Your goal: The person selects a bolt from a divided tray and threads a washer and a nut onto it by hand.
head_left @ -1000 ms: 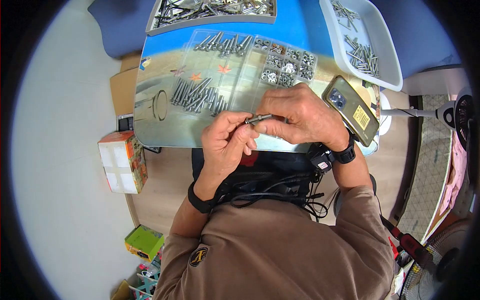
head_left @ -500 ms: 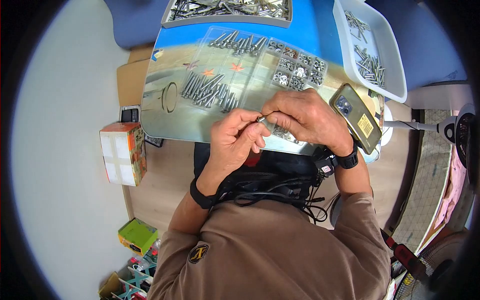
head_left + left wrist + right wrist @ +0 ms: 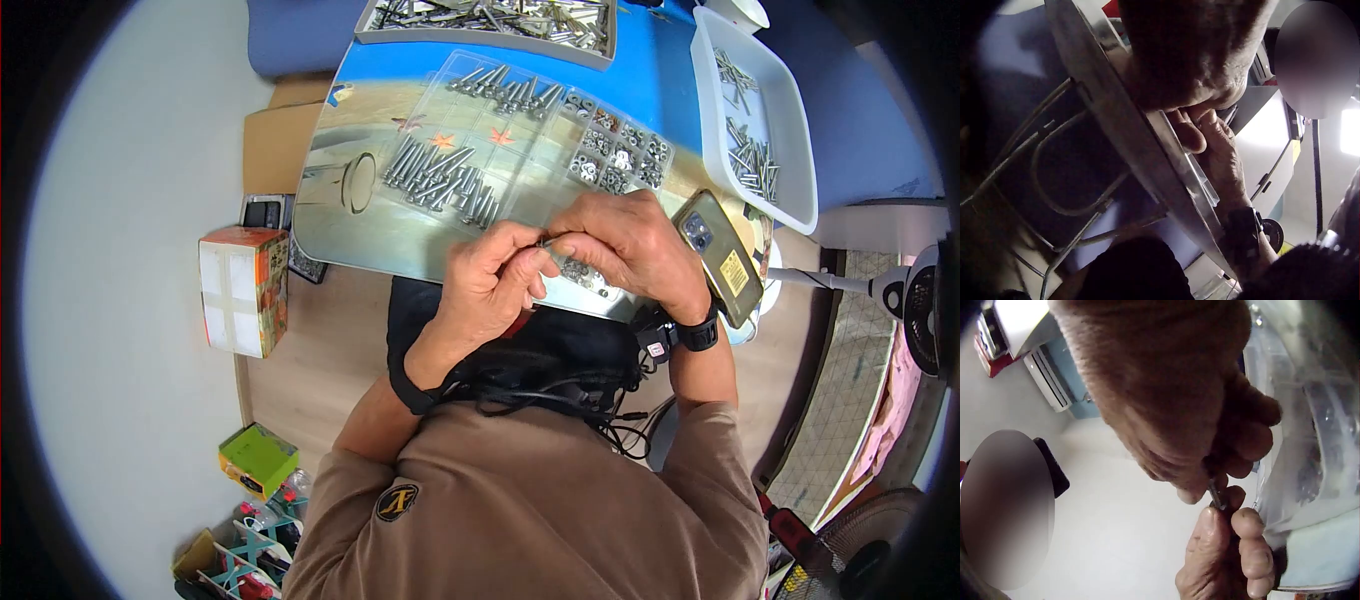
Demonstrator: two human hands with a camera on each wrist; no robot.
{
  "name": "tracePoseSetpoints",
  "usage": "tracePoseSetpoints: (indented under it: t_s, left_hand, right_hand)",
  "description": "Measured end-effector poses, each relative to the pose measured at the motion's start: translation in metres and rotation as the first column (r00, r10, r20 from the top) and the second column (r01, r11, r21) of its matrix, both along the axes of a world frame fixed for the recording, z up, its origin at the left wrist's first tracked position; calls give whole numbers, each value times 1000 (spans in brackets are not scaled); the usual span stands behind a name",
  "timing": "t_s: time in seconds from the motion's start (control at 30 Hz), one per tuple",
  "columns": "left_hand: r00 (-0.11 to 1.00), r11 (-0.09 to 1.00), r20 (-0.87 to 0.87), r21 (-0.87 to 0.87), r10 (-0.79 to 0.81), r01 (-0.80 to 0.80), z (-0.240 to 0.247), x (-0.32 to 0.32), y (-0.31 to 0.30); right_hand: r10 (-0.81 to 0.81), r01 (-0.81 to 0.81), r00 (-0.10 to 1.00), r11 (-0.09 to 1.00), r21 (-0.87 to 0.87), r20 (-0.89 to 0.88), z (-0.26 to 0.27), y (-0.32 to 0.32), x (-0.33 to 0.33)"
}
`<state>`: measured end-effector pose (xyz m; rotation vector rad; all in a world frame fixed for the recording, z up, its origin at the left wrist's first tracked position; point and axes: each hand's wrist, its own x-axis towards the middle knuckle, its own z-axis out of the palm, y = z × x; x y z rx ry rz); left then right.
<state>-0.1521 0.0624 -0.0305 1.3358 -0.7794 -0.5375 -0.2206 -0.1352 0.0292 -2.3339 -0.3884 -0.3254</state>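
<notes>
Closest to the person, at the near edge of the box (image 3: pixel 530 185), the left hand (image 3: pixel 490 280) and right hand (image 3: pixel 625 245) meet fingertip to fingertip. The left hand's fingers are curled in, thumb and forefinger pinching one end of a small bolt (image 3: pixel 549 243). The right hand's fingers are bent over the other end and pinch it too, as the right wrist view shows; neither hand holds anything else. The bolt lies roughly level between them, just above the box's near right corner and clear of its compartments. Left of the hands, long bolts (image 3: pixel 440 180) fill a middle compartment of the box; at its far right, small cells hold nuts (image 3: pixel 615 150). A phone (image 3: pixel 722 258) lies just right of the box, beside the right wrist. Beyond the box stands a grey tray (image 3: pixel 480 40) of metal parts, and to the box's far right a white bin (image 3: pixel 703 100) with more bolts.
</notes>
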Motion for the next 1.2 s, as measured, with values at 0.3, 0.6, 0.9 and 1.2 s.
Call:
tracePoseSetpoints:
  t_s: [0.3, 0.6, 0.9, 1.2]
  left_hand:
    - [999, 999, -20, -13, 36, -36, 1, -1, 0]
    - [998, 998, -24, -32, 53, -54, 3, -1, -1]
    - [992, 996, -94, -24, 83, -86, 3, -3, -4]
    - [995, 996, -62, -9, 83, -84, 5, -3, -4]
  right_hand:
    - [-35, 38, 999, 986, 164, -20, -3, 1, 0]
    - [8, -5, 1000, 994, 108, -29, 3, 2, 2]
    - [-11, 12, 993, 1000, -9, 116, 0, 5, 0]
    - [-60, 69, 992, 994, -84, 111, 4, 8, -1]
